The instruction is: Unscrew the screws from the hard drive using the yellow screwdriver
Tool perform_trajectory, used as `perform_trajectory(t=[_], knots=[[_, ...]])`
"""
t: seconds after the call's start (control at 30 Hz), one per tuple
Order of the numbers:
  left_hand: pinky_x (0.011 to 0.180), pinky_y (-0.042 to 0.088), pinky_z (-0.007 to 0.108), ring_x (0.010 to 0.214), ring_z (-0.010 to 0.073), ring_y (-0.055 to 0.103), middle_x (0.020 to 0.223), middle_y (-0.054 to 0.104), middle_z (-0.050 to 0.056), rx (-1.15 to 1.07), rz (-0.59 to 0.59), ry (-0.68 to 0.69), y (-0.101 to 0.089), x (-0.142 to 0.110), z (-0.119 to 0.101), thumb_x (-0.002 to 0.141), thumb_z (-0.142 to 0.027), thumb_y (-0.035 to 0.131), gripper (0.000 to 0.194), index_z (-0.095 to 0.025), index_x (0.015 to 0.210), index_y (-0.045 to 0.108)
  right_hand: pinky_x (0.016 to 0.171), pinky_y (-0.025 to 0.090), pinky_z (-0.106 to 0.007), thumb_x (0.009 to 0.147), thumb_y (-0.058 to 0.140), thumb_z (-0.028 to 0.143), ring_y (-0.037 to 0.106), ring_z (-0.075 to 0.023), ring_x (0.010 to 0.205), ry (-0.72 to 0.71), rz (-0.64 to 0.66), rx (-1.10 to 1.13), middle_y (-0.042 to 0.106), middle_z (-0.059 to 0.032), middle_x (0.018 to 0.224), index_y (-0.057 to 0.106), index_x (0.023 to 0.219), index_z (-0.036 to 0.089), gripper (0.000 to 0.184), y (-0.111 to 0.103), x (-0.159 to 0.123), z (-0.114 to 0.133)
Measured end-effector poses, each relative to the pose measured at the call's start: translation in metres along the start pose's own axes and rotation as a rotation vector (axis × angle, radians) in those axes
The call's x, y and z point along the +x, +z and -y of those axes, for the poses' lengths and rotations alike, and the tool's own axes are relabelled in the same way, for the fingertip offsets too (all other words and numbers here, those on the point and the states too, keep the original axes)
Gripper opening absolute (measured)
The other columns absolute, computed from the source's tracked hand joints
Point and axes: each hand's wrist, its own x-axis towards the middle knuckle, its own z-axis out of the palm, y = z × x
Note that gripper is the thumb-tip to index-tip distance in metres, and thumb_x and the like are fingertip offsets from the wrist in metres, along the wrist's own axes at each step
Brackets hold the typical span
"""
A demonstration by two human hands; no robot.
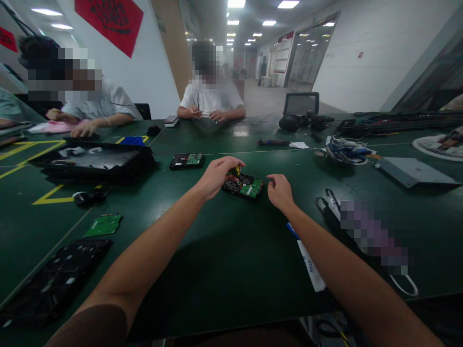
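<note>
A hard drive (250,187) lies on the green table in front of me, its green circuit board facing up. Over its left end is my left hand (218,176), with the fingers closed around a short yellow-and-black screwdriver (236,170). The tool points down at the drive; its tip is too small to make out. Just right of the drive, my right hand (281,191) holds nothing I can see. Its index finger reaches toward the drive's edge without touching it, and the other fingers are loosely curled.
Another hard drive (186,161) lies farther left, near a black tray (97,161). Left of me are a loose green circuit board (103,225) and a black casing (54,279). A grey metal box (415,171) and bundled cables (347,150) sit right. Two people work across the table.
</note>
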Motion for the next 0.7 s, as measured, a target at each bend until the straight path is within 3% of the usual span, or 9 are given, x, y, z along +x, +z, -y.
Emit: perform_trajectory(t=[0.13,0.33,0.47,0.57,0.7], knots=[[0.064,0.054,0.031,0.087,0.022,0.066,0.089,0.071,0.011,-0.108,0.037,-0.063,0.002,-0.001,0.0,0.087,-0.028,0.064,0.014,-0.015,0.094,0.067,0.104,0.05,-0.043,0.082,0.045,0.004,0.061,-0.0271,0.115,0.083,-0.062,-0.014,0.061,-0.0144,0.125,0.068,0.123,0.015,0.048,-0.006,0.001,-0.006],[0.064,0.053,0.029,0.093,0.0219,0.065,0.094,0.07,0.011,-0.103,0.031,-0.029,-0.001,0.002,0.002,0.088,-0.029,0.062,0.014,-0.017,0.084,0.067,0.102,0.049,-0.047,0.075,0.05,0.005,0.06,-0.0303,0.116,0.195,-0.128,-0.048,0.061,-0.0119,0.126,0.068,0.124,0.021,0.055,-0.009,0.007,-0.024],[0.061,0.051,0.026,0.093,0.0208,0.062,0.097,0.067,0.01,0.006,0.019,0.026,-0.004,0.003,0.003,0.088,-0.03,0.061,0.019,-0.016,0.085,0.073,0.098,0.049,-0.042,0.085,0.044,0.013,0.062,-0.0267,0.109,0.297,-0.223,0.073,0.066,-0.0124,0.12,0.067,0.121,0.018,0.043,-0.009,0.011,-0.033],[0.064,0.054,0.03,0.09,0.0217,0.064,0.093,0.069,0.01,-0.038,0.032,-0.029,-0.003,0.002,0.002,0.089,-0.03,0.062,0.017,-0.017,0.093,0.071,0.093,0.048,-0.04,0.095,0.041,0.026,0.062,-0.0264,0.104,0.385,-0.265,0.135,0.069,-0.0118,0.112,0.067,0.115,0.018,0.034,-0.011,0.013,-0.035],[0.065,0.057,0.033,0.092,0.0248,0.068,0.091,0.071,0.011,-0.174,0.037,-0.109,0.0,-0.001,0.001,0.09,-0.03,0.064,0.015,-0.018,0.099,0.063,0.085,0.046,-0.038,0.099,0.042,0.038,0.063,-0.0252,0.093,0.342,-0.19,0.038,0.07,-0.0111,0.103,0.068,0.102,0.019,0.033,-0.016,0.012,-0.026]])
